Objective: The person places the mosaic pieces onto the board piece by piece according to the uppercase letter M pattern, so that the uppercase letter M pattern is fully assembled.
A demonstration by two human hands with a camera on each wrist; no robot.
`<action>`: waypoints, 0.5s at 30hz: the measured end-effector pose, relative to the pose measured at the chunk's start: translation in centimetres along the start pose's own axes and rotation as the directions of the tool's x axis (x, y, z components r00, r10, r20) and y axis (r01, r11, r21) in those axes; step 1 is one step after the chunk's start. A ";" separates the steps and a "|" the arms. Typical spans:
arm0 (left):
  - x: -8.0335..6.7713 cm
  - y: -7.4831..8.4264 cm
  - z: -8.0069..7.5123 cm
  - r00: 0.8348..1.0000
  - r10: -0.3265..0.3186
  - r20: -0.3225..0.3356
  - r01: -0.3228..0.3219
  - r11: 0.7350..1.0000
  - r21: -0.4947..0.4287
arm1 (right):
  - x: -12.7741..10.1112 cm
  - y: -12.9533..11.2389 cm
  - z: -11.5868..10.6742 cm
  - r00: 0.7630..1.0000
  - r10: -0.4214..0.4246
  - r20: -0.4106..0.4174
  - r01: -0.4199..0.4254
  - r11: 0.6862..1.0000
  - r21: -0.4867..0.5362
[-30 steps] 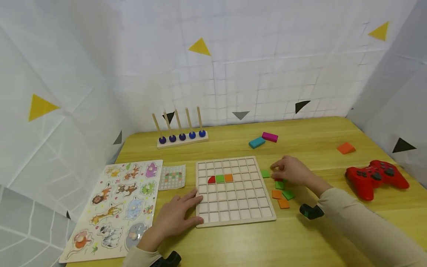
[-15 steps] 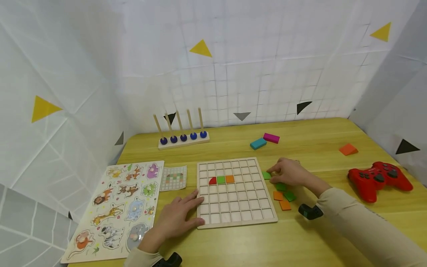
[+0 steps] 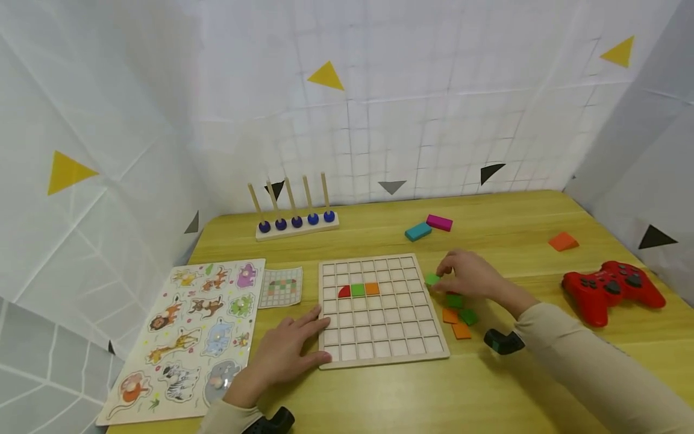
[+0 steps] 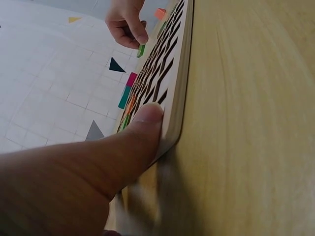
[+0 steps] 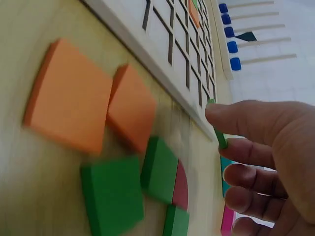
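Observation:
My right hand [image 3: 470,277] pinches a green square tile [image 5: 221,137] between thumb and fingertip, just off the right edge of the wooden grid board [image 3: 387,363]. The left hand [image 3: 287,348] rests at the board's left edge, fingers spread; in the left wrist view its thumb [image 4: 142,123] presses on the rim. One row of the grid holds a red quarter-round tile [image 3: 344,292], a green tile [image 3: 358,290] and an orange tile [image 3: 372,289]. Below the right hand lie loose orange tiles [image 5: 71,96], green tiles [image 5: 112,196] and a red piece [image 5: 181,186].
A printed pattern card [image 3: 280,297] and an animal puzzle board [image 3: 205,337] lie to the left. Behind stands a peg rack with blue beads [image 3: 296,222]. Teal [image 3: 418,231] and magenta [image 3: 440,222] blocks, an orange wedge [image 3: 564,241] and a red game controller [image 3: 612,288] lie around the right side.
My right hand has shifted from the loose pile to the green tile near the board, taken hold of it and tilted it up. The left hand has stayed on the board's edge.

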State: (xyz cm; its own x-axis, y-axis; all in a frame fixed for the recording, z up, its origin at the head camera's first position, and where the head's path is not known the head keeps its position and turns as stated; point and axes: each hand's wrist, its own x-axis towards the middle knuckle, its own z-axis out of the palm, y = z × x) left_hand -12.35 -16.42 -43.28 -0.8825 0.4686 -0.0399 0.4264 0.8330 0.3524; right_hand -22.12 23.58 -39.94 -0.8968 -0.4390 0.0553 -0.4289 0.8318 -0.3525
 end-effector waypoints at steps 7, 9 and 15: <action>-0.2 0.0 0.0 1.000 0.009 -0.012 -0.009 1.000 0.008 | 1.2 -2.3 1.3 0.998 -0.064 -0.012 0.064 0.997 0.039; -0.2 0.0 0.0 1.000 0.009 -0.013 -0.009 1.000 0.009 | 1.7 -2.9 1.7 0.995 -0.100 -0.012 0.100 0.994 0.045; -0.2 0.1 -0.1 1.000 0.001 -0.005 -0.001 1.000 0.008 | 2.7 -4.4 2.7 0.982 -0.186 -0.021 0.187 0.982 0.040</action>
State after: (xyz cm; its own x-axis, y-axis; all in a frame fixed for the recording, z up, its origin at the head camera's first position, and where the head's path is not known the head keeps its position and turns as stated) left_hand -12.17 -16.44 -43.13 -0.8832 0.4677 -0.0346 0.4287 0.8351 0.3448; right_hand -22.38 17.80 -40.78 -0.8032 -0.5791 0.1396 -0.5844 0.7206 -0.3732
